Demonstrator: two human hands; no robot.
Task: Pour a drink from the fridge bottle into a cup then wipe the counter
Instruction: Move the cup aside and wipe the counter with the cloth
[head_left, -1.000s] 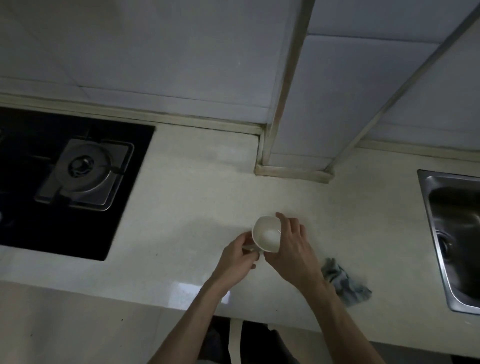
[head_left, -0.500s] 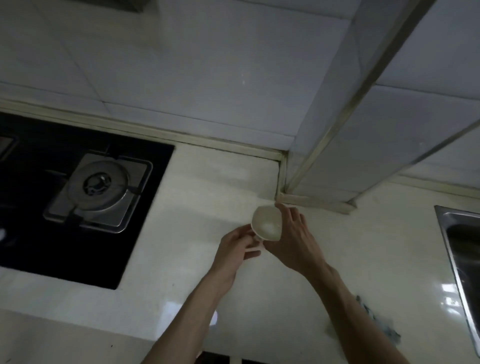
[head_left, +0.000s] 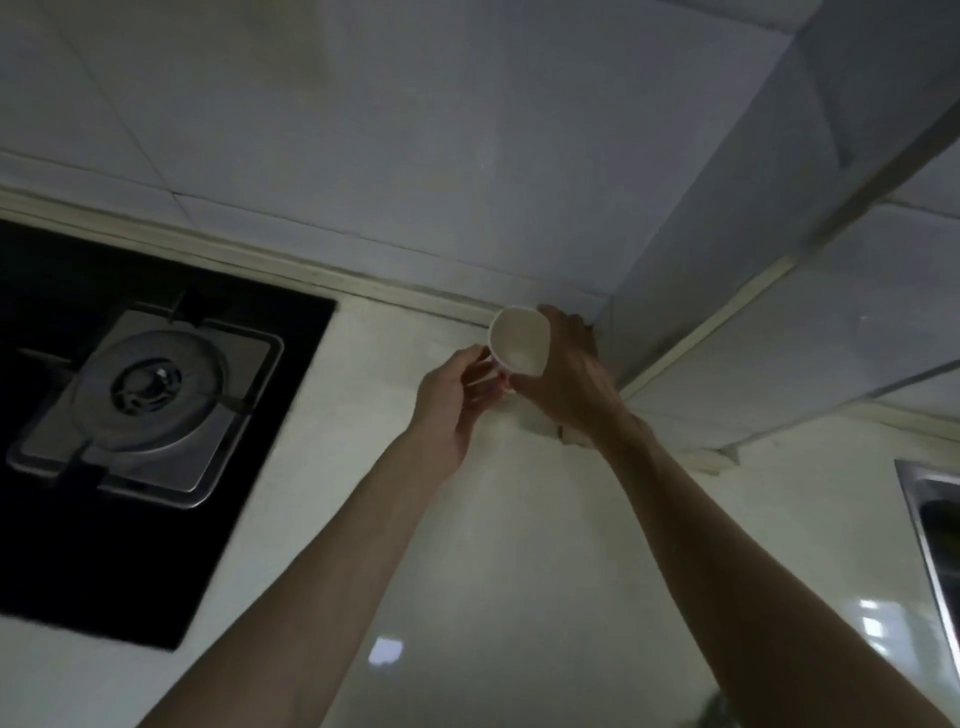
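Observation:
A small white cup (head_left: 518, 340) is held at the back of the pale counter (head_left: 519, 545), close to the wall corner. My right hand (head_left: 569, 376) wraps round the cup's right side. My left hand (head_left: 457, 400) pinches the cup at its lower left, where the handle seems to be. The cup's mouth faces the camera and its inside looks white; I cannot tell whether it holds liquid. No bottle is in view, and the cloth is out of the frame.
A black gas hob (head_left: 130, 415) with a steel burner (head_left: 148, 387) fills the left. A steel sink (head_left: 935, 530) edge shows at the right. A tiled wall and a boxed tiled column (head_left: 753, 218) stand behind the cup.
Both hands carried the cup away from the counter's front towards the wall corner. The view tilted up, and the grey cloth dropped out of the frame.

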